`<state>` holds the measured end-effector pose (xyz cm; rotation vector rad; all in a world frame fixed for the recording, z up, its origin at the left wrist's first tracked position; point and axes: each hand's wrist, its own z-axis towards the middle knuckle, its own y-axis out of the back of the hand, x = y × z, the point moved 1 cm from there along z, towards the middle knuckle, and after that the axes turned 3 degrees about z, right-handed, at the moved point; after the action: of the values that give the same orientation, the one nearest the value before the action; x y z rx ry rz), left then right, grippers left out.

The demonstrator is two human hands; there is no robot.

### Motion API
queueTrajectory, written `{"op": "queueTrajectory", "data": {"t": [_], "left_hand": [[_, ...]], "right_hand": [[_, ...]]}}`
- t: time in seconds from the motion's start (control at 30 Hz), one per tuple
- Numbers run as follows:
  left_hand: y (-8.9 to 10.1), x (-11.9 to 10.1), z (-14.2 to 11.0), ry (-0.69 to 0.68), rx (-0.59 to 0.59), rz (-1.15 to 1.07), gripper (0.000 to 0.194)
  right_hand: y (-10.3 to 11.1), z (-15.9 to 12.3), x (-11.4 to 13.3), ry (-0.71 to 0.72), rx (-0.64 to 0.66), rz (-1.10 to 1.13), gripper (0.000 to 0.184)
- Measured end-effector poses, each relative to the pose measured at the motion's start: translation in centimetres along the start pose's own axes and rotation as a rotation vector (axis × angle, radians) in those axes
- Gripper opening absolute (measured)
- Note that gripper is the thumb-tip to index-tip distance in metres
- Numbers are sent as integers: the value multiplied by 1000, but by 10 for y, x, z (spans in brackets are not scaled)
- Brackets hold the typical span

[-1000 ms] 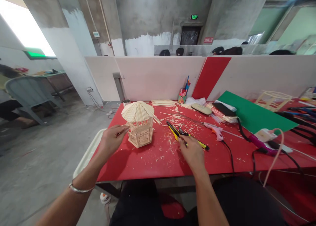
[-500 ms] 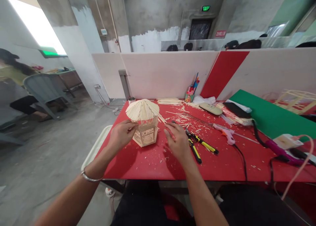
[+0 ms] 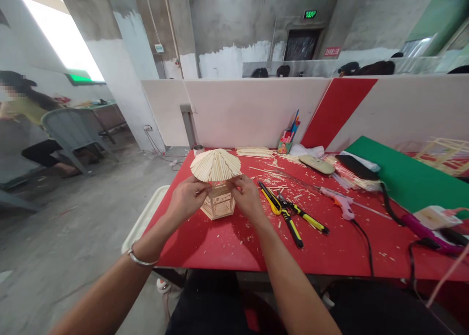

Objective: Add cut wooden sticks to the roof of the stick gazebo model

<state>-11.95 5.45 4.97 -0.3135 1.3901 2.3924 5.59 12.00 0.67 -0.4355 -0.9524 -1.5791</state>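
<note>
A small pavilion model of thin wooden sticks (image 3: 216, 165) stands on the red tabletop (image 3: 205, 252), with a cone-shaped roof over a many-sided railed base. My left hand (image 3: 188, 197) is closed at the left side just under the roof's edge, thumb and fingers pinched. On the opposite side my right hand (image 3: 247, 197) pinches at the roof's lower edge in the same way. The fingers and the upper posts partly hide each other, so the exact part gripped is unclear. Just right of my right hand lie yellow-and-black pliers (image 3: 291, 220) and a yellow utility knife (image 3: 270, 198).
A pink glue gun (image 3: 340, 202) with a black cord lies to the right, near a purple tool (image 3: 427, 231). Loose sticks (image 3: 256, 152) and scraps litter the back. Behind are a pen holder (image 3: 285, 143), a green board (image 3: 410, 178) and a low partition. A seated person (image 3: 32, 115) is at left.
My right hand has moved left from beside the pliers onto the model's right side and closed there. My left hand stays at the left side. The utility knife is now uncovered.
</note>
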Motion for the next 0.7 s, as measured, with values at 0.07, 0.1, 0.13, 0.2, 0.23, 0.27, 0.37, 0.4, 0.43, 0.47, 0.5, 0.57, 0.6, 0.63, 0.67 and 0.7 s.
{"op": "queueTrajectory", "data": {"t": [0.07, 0.1, 0.13, 0.2, 0.23, 0.27, 0.37, 0.4, 0.43, 0.47, 0.5, 0.57, 0.6, 0.63, 0.67, 0.7], "left_hand": [[-1, 1, 1, 5, 6, -3, 22], [-1, 1, 1, 6, 7, -7, 22], [-1, 1, 1, 7, 10, -12, 22], [-1, 0, 1, 8, 14, -24, 22], [-1, 0, 1, 8, 14, -27, 22], [-1, 0, 1, 7, 12, -27, 22], [0, -2, 1, -11, 10, -19, 23], [0, -2, 1, -17, 11, -14, 23], [0, -2, 2, -22, 13, -7, 23], [1, -3, 2, -25, 15, 1, 23], [1, -3, 2, -29, 18, 8, 23], [2, -3, 2, -30, 25, 14, 24], [2, -4, 1, -24, 28, 16, 24], [3, -4, 1, -11, 31, 23, 24], [3, -4, 1, 5, 34, 33, 24], [4, -5, 1, 25, 38, 47, 24]], "right_hand": [[0, 1, 0, -8, 13, 23, 21], [0, 1, -1, -12, 16, 33, 22], [0, 1, -1, -17, 18, 42, 22], [0, 2, -1, -27, 16, 59, 23], [0, 2, -1, -31, 13, 67, 23], [0, 2, -1, -35, 9, 74, 23], [-1, 2, 0, -51, -7, 93, 22], [-2, 1, 0, -59, -15, 100, 22], [-2, 1, 0, -68, -22, 108, 22], [-3, 1, -1, -79, -29, 117, 22], [-4, 1, -1, -90, -34, 128, 22], [-6, 0, -3, -115, -38, 152, 23], [-7, 0, -4, -129, -38, 164, 23], [-7, 0, -6, -144, -40, 174, 24], [-8, 0, -7, -159, -41, 184, 24], [-8, 0, -8, -173, -43, 192, 25]]}}
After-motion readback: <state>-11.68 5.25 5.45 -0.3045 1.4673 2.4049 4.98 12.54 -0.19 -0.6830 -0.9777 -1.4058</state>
